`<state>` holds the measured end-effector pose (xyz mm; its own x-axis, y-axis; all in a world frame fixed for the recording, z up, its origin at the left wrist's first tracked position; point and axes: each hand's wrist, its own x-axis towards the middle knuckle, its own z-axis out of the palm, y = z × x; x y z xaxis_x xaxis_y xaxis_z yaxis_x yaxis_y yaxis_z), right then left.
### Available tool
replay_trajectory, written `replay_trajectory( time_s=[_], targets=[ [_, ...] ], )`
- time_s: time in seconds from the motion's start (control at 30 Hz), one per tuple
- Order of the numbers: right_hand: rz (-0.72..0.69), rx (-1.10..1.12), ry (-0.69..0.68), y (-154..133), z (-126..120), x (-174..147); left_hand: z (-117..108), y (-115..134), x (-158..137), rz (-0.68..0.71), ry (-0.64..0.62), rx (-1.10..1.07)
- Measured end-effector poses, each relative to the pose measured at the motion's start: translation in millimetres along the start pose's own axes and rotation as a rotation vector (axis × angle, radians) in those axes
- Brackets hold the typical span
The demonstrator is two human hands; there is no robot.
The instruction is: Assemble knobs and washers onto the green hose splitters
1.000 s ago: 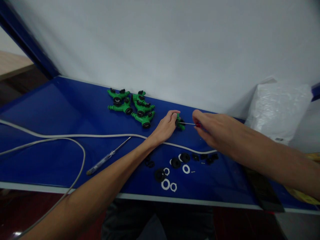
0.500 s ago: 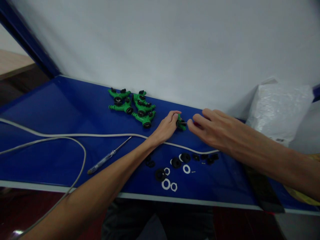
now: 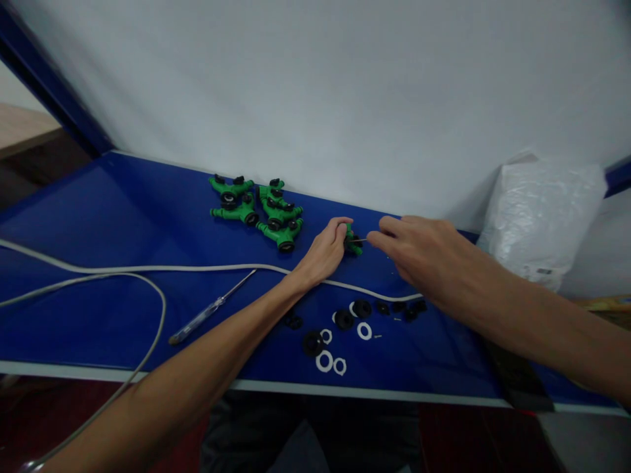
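Observation:
My left hand [image 3: 326,248] is closed around a green hose splitter [image 3: 355,248] with black parts, holding it on the blue table. Most of that splitter is hidden by my fingers. From the right, my right hand [image 3: 411,246] grips a screwdriver [image 3: 361,240]; its handle is covered by my fingers. The thin metal shaft points left and reaches the splitter. Several more green splitters [image 3: 279,235] with black valve knobs stand together at the back, left of my left hand.
White rings [image 3: 324,361], black collars [image 3: 313,343], black knobs [image 3: 410,314] and small screws lie near the front. A clear-handled screwdriver [image 3: 200,320] and a pale cable [image 3: 172,268] are at left. A white plastic-wrapped package [image 3: 542,217] stands at right.
My right hand has turned, its fingers curling closer round the screwdriver. My left hand still holds the splitter in place. The whole view has shifted slightly.

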<state>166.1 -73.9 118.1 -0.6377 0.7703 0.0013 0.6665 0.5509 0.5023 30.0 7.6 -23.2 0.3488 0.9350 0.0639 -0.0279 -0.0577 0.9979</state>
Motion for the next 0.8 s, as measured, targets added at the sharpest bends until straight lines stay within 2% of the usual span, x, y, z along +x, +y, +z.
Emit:
replay_trajectory(
  time_s=[0.2,0.37,0.5,0.6,0.8],
  targets=[
    [0.312,0.328,-0.045,7,12,0,-1,-1,1,0.062,-0.021,0.061],
    [0.388,0.457,-0.044,13,24,-4,-3,2,2,0.040,-0.010,0.062],
    [0.341,0.365,0.038,9,27,-11,-3,2,2,0.033,-0.004,0.026],
    [0.259,0.245,0.071,-3,18,-15,-3,1,3,0.021,-0.014,0.032],
    [-0.142,-0.138,0.170,-15,0,-10,-5,6,3,-0.014,-0.033,0.029]
  ],
)
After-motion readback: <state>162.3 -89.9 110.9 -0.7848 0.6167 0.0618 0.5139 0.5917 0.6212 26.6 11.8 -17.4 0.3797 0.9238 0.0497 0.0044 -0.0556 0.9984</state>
